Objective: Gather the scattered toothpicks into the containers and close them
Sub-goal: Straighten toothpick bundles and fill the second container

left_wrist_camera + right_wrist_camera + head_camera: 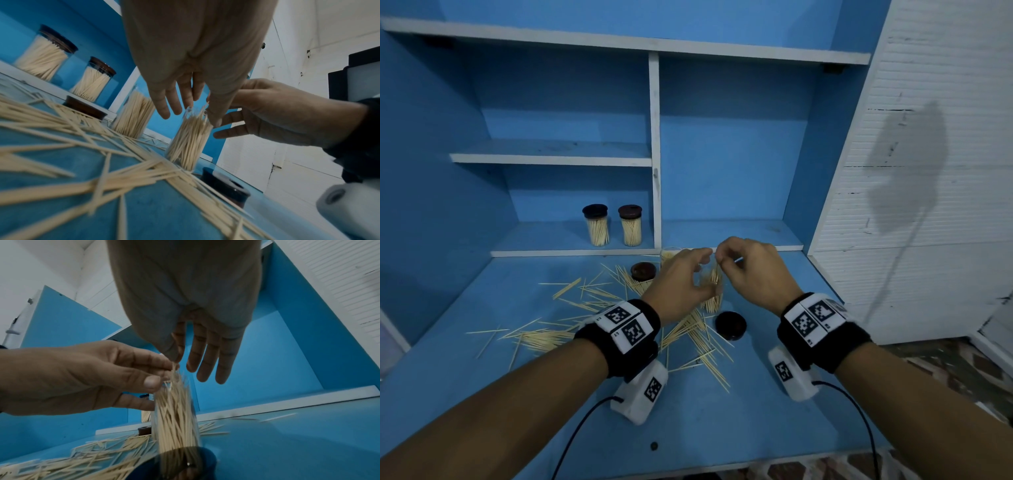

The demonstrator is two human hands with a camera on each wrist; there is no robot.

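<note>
An open clear container (711, 294) packed with upright toothpicks stands on the blue table (722, 411). My left hand (703, 272) holds it near the rim, thumb on one side and fingers on the other (189, 116). My right hand (719, 262) is right above its mouth, thumb and forefinger pinching a few toothpicks (175, 358) whose lower ends are inside; its other fingers are straight. The container's dark lid (730, 325) lies just in front. Scattered toothpicks (544, 337) cover the table to the left and front.
A second open, filled container (669, 255) stands behind my left hand, with another dark lid (643, 271) beside it. Two closed containers (596, 226) (630, 226) stand on the low shelf. A white divider (655, 192) and a white panel wall (893, 205) border the space.
</note>
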